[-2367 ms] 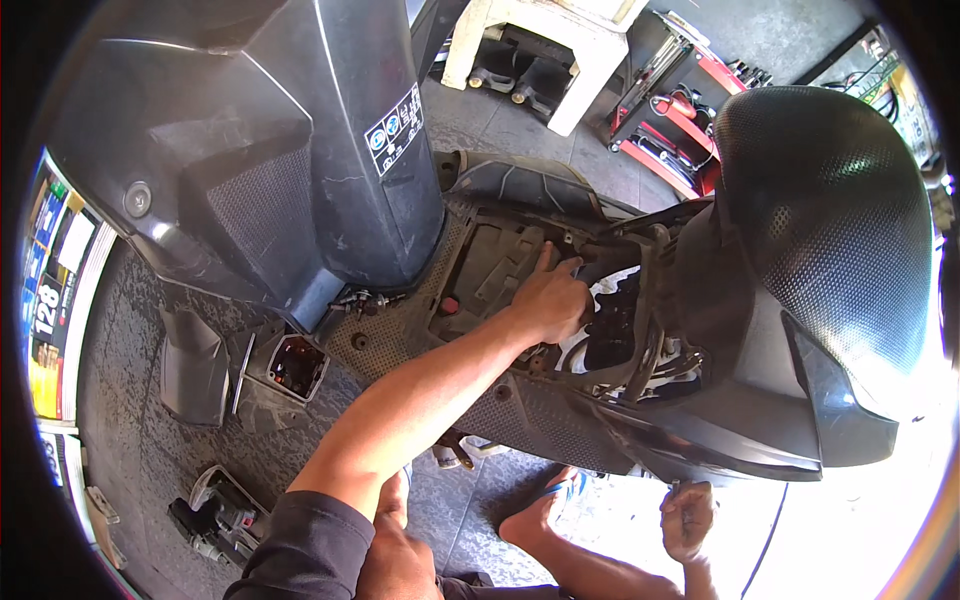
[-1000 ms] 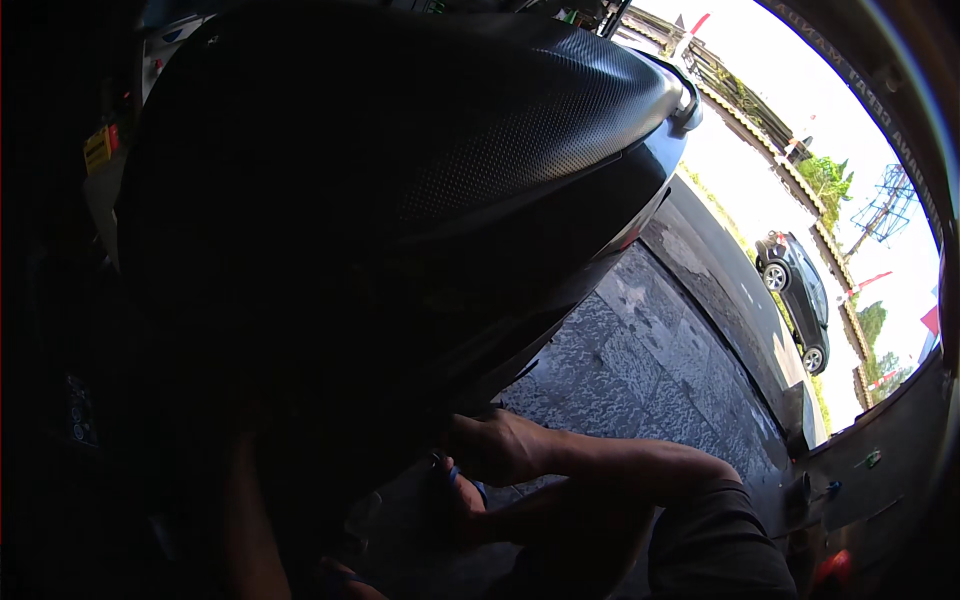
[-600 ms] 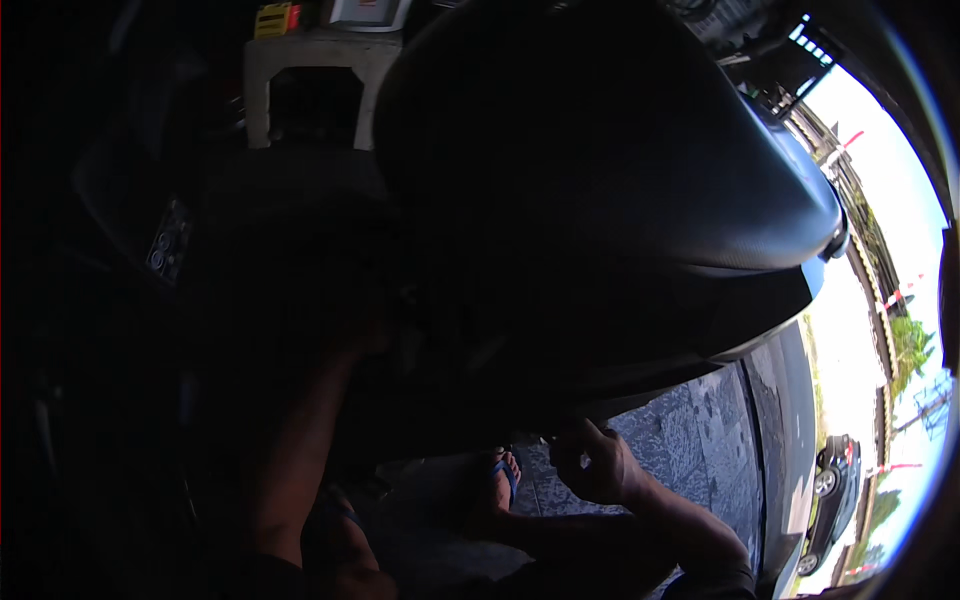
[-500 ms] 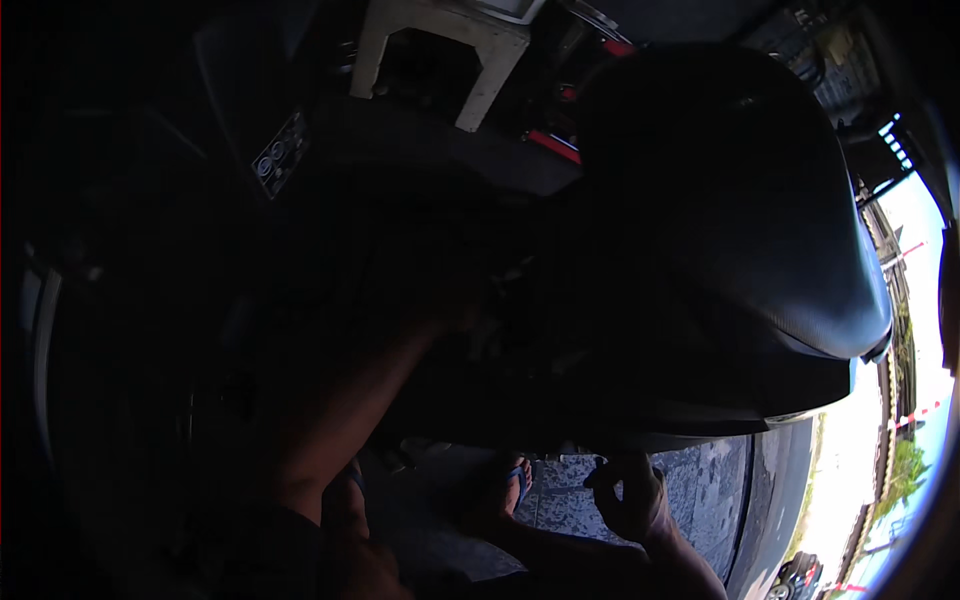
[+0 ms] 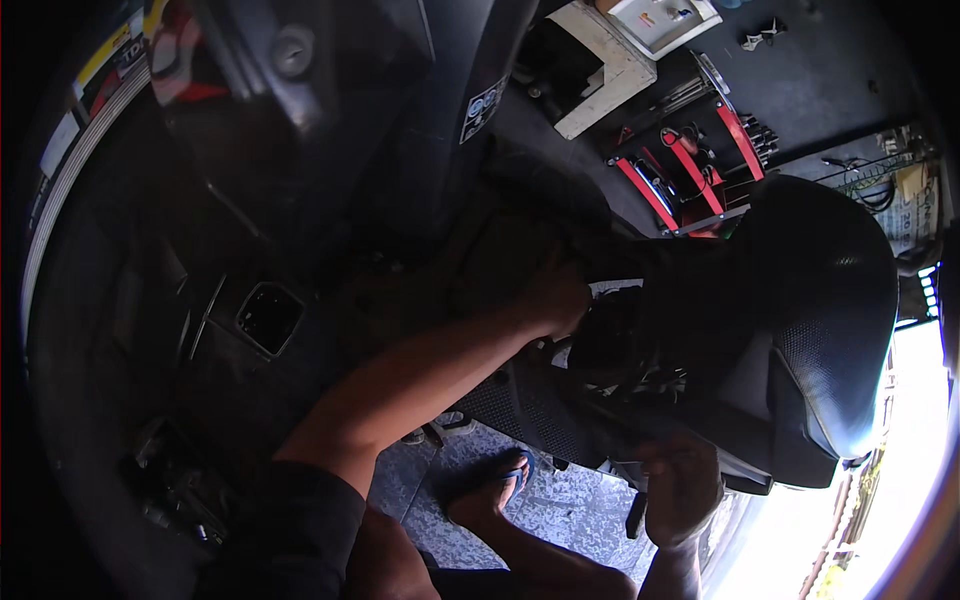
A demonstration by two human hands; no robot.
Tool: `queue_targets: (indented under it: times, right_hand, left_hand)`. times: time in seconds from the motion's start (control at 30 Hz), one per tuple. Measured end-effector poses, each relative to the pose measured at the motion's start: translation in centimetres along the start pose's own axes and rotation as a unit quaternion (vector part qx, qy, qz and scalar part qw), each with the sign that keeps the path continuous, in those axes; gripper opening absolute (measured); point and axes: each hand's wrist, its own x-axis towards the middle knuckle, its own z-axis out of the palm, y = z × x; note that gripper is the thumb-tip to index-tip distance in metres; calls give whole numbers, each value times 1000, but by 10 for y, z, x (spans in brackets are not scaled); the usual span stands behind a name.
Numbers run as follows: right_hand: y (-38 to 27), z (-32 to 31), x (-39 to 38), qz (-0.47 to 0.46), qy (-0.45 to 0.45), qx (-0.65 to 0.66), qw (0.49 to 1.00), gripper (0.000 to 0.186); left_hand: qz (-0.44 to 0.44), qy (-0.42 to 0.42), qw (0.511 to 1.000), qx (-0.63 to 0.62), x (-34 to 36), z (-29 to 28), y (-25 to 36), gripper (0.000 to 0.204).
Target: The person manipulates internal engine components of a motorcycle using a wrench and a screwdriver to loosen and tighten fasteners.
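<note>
A dark scooter [image 5: 800, 250] stands side-on before me, its front body at the upper left, seat at the right. My left hand [image 5: 555, 300] reaches into the opened footboard compartment [image 5: 490, 260]; its fingers are too shadowed to make out. At the lower right, my right hand [image 5: 680, 485] is closed by the lower edge of the side panel [image 5: 720, 465]; a short dark object shows beside its fingers, too dim to name. Below the footboard, my sandalled foot [image 5: 495, 490] rests on the tiled floor.
Loose panels and a square open part [image 5: 270, 318] lie on the floor at left, with a mechanical part [image 5: 175, 480] nearer me. Behind the scooter are a pale stool [image 5: 590, 70] and red tool trolley [image 5: 660, 185]. A bright doorway [image 5: 900, 490] lies at the right.
The view has swung away from the street back over the footboard, after briefly facing the seat's side. My right hand appears higher and further right than half a second ago; my left stays reaching in.
</note>
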Motion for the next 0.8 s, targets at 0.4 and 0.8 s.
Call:
queue_targets:
  times: [0.4, 0.8]
  right_hand:
    - [-12, 36, 101, 56, 43, 101, 992, 12]
    - [46, 92, 212, 34, -24, -60, 997, 14]
  left_hand:
    - [6, -55, 995, -78, -8, -15, -1, 17]
    - [-51, 112, 908, -401, -15, -41, -21, 17]
